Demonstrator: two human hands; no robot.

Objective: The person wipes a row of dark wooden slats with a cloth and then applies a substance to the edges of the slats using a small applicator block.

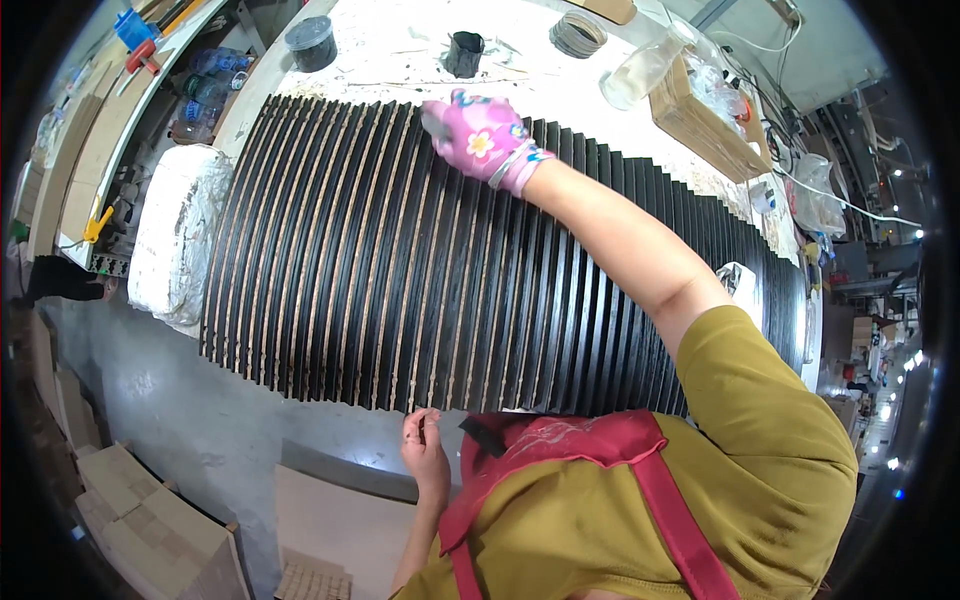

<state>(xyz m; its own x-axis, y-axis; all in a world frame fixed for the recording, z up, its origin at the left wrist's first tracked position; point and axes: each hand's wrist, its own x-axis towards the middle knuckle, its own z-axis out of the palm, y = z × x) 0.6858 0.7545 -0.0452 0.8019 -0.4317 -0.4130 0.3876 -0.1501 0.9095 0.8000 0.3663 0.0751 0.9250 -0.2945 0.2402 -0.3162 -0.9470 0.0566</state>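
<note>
Long black strips (400,260), several with bare light-brown edges, lie side by side across the table in front of me. My right hand (482,143), in a pink flowered glove, is at their far ends. Its fingers are bent round something greyish that I cannot make out. Down at the near ends, my bare left hand (424,448) pinches the tip of one strip between thumb and fingers. Dark stains mark its fingertips. Beyond the strips stand a small black cup (464,55) and a lidded tub (311,45) with dark contents.
A plastic-wrapped white bundle (172,235) sits left of the strips. At the far right are a clear bottle (640,75) and a cardboard box (705,125); a round tin (577,36) stands at the back. Cardboard sheets (340,510) lie low on the left.
</note>
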